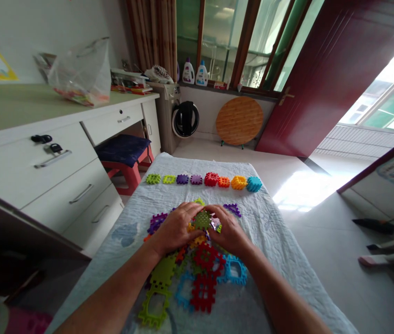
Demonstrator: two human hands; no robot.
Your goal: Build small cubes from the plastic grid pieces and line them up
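My left hand (179, 228) and my right hand (229, 232) are closed on opposite sides of an olive-green interlocking building tile (203, 220), over a loose pile. Beneath and around the hands lie red tiles (204, 292), light-blue tiles (236, 270), lime-green tiles (155, 306) and purple tiles (156, 222). A purple triangular piece (232, 209) rests just beyond my right hand. Farther off, stacked tiles form a row: green (153, 179), purple (182, 179), red (211, 179), orange (224, 182), yellow (239, 183) and blue (254, 184). My fingers partly cover the pile's middle.
A pale cloth (280, 241) covers the table. To the left is a white drawer desk (58, 171) bearing a plastic bag (82, 74), with a red stool (129, 171) beside it. A washing machine (167, 116), a round wooden tabletop (239, 119) and a red door (315, 79) stand beyond.
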